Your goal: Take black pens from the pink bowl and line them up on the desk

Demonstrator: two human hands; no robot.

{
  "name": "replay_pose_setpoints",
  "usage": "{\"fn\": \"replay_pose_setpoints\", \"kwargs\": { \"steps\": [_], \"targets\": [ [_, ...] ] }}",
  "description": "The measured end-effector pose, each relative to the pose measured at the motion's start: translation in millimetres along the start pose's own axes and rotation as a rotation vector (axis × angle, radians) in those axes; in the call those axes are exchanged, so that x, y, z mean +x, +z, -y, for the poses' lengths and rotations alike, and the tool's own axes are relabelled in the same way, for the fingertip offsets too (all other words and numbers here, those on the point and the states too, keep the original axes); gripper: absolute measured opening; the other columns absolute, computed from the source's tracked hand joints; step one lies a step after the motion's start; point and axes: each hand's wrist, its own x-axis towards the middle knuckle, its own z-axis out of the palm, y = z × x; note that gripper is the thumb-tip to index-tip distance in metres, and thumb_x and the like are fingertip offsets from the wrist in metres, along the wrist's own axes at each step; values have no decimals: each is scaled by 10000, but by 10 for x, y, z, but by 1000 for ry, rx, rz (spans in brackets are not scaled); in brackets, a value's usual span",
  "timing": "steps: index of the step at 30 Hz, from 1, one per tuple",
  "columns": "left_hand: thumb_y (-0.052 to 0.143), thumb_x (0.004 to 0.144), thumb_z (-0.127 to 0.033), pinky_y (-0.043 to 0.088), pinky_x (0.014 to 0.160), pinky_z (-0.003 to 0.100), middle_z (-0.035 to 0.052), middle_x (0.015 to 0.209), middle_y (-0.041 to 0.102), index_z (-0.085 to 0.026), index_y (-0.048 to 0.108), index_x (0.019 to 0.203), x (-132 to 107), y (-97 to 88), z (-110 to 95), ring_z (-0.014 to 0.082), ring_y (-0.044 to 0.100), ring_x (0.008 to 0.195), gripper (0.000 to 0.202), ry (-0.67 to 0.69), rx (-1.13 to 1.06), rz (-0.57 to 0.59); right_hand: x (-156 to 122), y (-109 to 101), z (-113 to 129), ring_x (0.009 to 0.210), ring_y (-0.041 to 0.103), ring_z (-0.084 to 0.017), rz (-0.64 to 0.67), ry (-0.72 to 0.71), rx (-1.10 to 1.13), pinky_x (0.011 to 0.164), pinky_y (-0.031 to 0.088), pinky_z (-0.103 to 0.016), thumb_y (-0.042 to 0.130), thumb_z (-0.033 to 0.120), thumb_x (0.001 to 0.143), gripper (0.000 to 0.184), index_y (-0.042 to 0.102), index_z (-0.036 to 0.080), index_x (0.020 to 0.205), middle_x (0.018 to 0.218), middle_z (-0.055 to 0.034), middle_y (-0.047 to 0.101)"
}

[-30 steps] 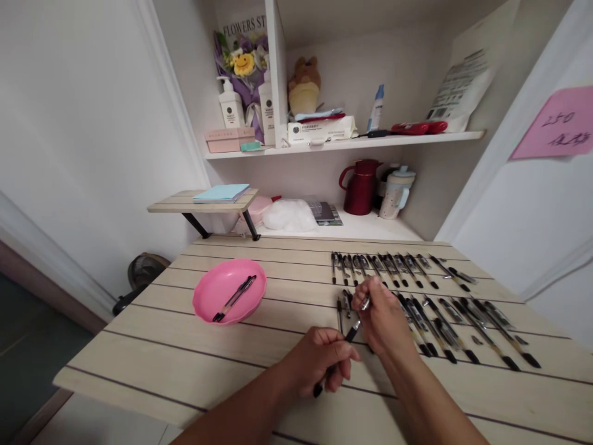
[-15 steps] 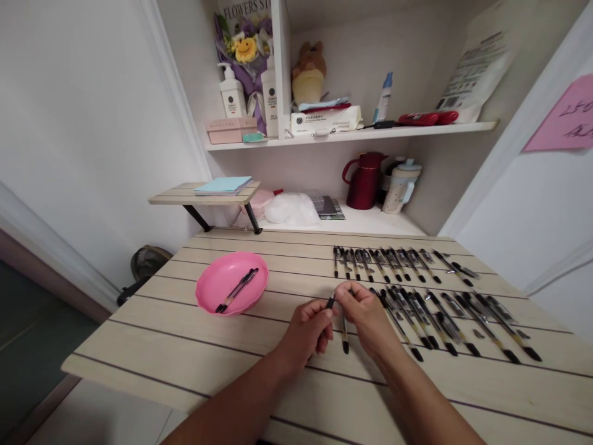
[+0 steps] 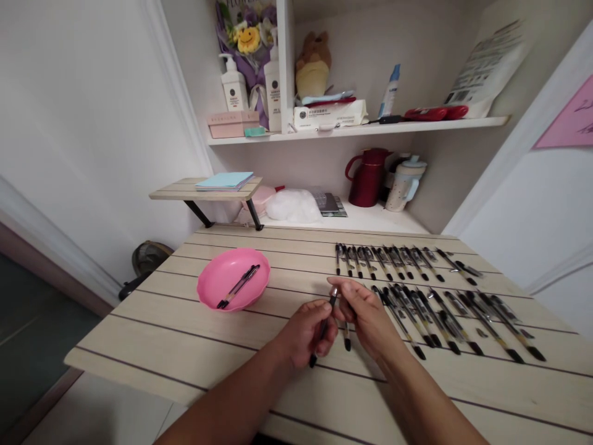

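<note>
My left hand (image 3: 311, 330) is closed round a black-gripped pen (image 3: 332, 299), held tilted with its silver tip up and its dark lower end showing below my fingers. Against the upper end of this pen my right hand (image 3: 364, 312) has its fingers bent, the index finger reaching past the tip. Beneath the right hand lies another pen (image 3: 347, 339), partly hidden. To the right, two rows of pen parts lie on the table: a back row (image 3: 391, 262) and a front row (image 3: 430, 318), with dark ends toward me.
A pink bowl (image 3: 208, 287) at the left holds a few pens (image 3: 238, 287). Behind it stands a small raised shelf (image 3: 173, 190) with blue paper (image 3: 225, 180). A red jug (image 3: 367, 179) and a pale cup (image 3: 404, 185) stand at the back, under a white shelf (image 3: 393, 127).
My left hand's pen shows more of its length and both ends. The right index finger has straightened past the tip. The view has shifted slightly.
</note>
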Motion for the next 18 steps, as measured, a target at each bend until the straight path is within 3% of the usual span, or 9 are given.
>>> {"fn": "replay_pose_setpoints", "kwargs": {
  "steps": [4, 10, 15, 18],
  "targets": [
    [468, 778, -444, 180, 288, 170, -52, 463, 492, -143, 517, 792, 3, -22, -18, 41, 338, 266, 305, 0, 24, -5, 4, -5, -1, 386, 352, -73, -47, -6, -123, 408, 248, -206, 648, 501, 641, 345, 534, 174, 653, 409, 55, 460],
    [455, 784, -441, 169, 280, 167, -60, 439, 473, -151, 504, 768, -13, -21, -34, 31, 283, 244, 294, -73, -52, 65, -22, 11, 57, 385, 354, -69, 67, 52, -9, 418, 251, -200, 623, 473, 682, 326, 589, 177, 815, 441, 56, 499],
    [475, 778, -432, 158, 283, 161, -53, 434, 481, -143, 520, 760, -27, -32, -43, 30, 283, 248, 293, -85, -28, 52, -18, -25, 86, 355, 329, -66, 48, 59, -137, 392, 206, -202, 658, 471, 649, 327, 545, 166, 626, 375, 40, 479],
    [464, 782, -420, 157, 288, 165, -58, 433, 470, -148, 528, 778, -32, -51, -51, 31, 259, 245, 280, -171, -124, 127, -13, -52, 106, 373, 318, -55, 128, 71, -71, 393, 204, -205, 652, 469, 658, 353, 613, 150, 806, 514, 14, 563]
  ]
}}
